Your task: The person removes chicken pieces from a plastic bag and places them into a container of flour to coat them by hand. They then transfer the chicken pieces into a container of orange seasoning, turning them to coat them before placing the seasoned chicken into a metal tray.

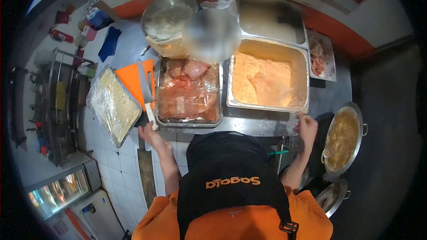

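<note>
My left hand (pixel 155 138) is open at the table's front edge, its fingers beside the white handle of a knife (pixel 146 89). That knife lies across an orange cutting board (pixel 130 80). Right of it stands a metal tray of raw meat (pixel 189 100) under clear plastic wrap. My right hand (pixel 307 128) is near the front right corner of a deep metal pan (pixel 267 106), fingers loosely bent and apart, with no held object visible. Orange-tinted flour (pixel 271 78) fills the pan, with a coated piece lying in it.
A wrapped tray of pale food (pixel 114 106) sits at the left edge. Behind are a metal bowl (pixel 169 13), another steel pan (pixel 271 20) and a blurred round patch. Raw meat lies in a tray (pixel 329 58) at right. Two pans, one of frying oil (pixel 342 140), stand lower right.
</note>
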`<act>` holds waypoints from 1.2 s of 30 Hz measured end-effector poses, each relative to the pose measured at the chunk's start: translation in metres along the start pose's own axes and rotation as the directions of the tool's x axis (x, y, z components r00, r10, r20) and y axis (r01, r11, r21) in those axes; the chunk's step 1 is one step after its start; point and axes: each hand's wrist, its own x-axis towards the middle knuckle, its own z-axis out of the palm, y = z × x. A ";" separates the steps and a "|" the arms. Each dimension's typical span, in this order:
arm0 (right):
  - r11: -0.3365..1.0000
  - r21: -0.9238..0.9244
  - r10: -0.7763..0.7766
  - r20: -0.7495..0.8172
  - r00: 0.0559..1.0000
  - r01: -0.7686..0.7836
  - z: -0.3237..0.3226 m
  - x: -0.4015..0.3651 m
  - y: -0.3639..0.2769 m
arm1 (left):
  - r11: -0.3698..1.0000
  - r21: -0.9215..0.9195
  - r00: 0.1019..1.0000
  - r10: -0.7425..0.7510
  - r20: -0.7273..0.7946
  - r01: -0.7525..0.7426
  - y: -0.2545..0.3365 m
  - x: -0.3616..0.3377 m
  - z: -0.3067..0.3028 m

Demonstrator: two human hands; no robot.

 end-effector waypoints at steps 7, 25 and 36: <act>0.720 -0.632 -0.204 0.203 0.958 0.287 0.047 0.033 -0.080 | 0.796 0.017 0.670 0.497 0.552 -0.605 0.016 -0.049 0.073; 0.706 0.496 -0.631 0.117 0.767 0.505 0.122 -0.023 -0.043 | 0.655 -0.124 -0.002 0.184 0.983 -0.745 -0.058 -0.179 0.199; 0.686 0.721 -0.213 0.333 0.919 -0.103 0.122 -0.005 -0.047 | 0.614 -0.167 -0.112 0.127 0.986 -0.771 -0.060 -0.193 0.172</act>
